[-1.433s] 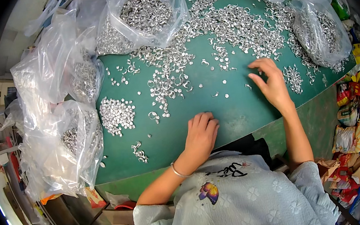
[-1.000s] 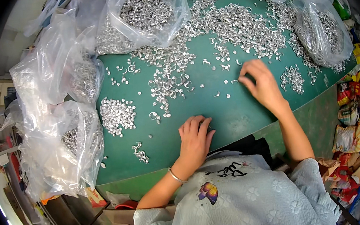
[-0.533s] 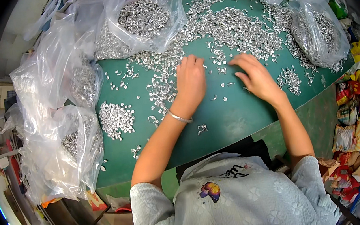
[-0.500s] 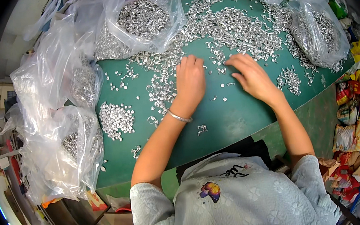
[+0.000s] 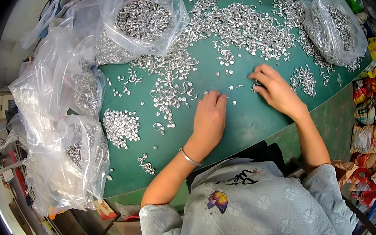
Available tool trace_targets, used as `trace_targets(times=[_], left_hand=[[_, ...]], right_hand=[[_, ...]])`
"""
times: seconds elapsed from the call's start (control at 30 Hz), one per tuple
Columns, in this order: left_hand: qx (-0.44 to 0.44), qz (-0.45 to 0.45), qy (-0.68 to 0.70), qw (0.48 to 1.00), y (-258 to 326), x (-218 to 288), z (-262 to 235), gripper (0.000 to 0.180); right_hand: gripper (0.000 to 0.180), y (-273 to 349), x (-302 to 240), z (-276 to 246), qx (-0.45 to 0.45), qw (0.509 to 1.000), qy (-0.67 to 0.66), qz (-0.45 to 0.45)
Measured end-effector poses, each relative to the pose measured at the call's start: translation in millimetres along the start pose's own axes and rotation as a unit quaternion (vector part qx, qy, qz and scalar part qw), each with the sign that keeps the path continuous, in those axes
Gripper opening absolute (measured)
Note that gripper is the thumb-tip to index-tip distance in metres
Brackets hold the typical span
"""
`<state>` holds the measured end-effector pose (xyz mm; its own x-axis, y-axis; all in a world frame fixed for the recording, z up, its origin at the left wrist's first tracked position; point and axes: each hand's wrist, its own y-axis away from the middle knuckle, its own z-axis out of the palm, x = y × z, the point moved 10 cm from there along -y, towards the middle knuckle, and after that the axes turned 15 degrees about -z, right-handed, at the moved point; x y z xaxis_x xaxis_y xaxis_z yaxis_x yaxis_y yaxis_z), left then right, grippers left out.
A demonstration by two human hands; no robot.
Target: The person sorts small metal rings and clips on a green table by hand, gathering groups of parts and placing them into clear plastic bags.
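My left hand (image 5: 210, 118) is low over the green table, its fingers curled together and pointing away from me. Whatever they pinch is mostly hidden; a tiny silvery bit shows at the fingertips. To its right, my right hand (image 5: 278, 91) has thumb and forefinger bent around a small silver metal ring (image 5: 257, 82). Between the hands lie a few loose silver pieces (image 5: 232, 87). Beyond them spreads a large heap of silver ring-like pieces (image 5: 252, 29). A pile of small flower-shaped metal pieces (image 5: 121, 126) lies to the left of my left hand.
Clear plastic bags of metal pieces stand at the far left (image 5: 144, 22), along the left edge (image 5: 64, 150) and at the right (image 5: 333, 31). A small separate pile (image 5: 303, 81) lies right of my right hand. Coloured packets (image 5: 366, 139) stand beyond the table's right edge.
Both hands have drawn back from the heap toward me. The left also moved slightly right, and the right hand now has a ring at its fingertips.
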<state>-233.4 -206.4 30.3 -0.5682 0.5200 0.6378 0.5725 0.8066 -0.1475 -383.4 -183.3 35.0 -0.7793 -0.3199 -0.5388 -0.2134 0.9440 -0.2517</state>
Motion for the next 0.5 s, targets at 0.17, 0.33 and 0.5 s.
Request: trace_targets(times=[0.17,0.33,0.5], left_hand=[[-0.028,-0.045,0.048,0.997,7,1,-4,0.028],[-0.064,-0.016,0.017,0.998,3,0,6,0.027],[-0.06,-0.034,0.029,0.997,8,-9,4,0.023]], right_hand=[[0.034,8,-9,1,-0.003,0.993,-0.11,0.037],[0.04,1,-22,16,-0.026,0.999,-0.035,-0.008],[0.037,14,-20,25,-0.043,0.995,-0.095,-0.003]])
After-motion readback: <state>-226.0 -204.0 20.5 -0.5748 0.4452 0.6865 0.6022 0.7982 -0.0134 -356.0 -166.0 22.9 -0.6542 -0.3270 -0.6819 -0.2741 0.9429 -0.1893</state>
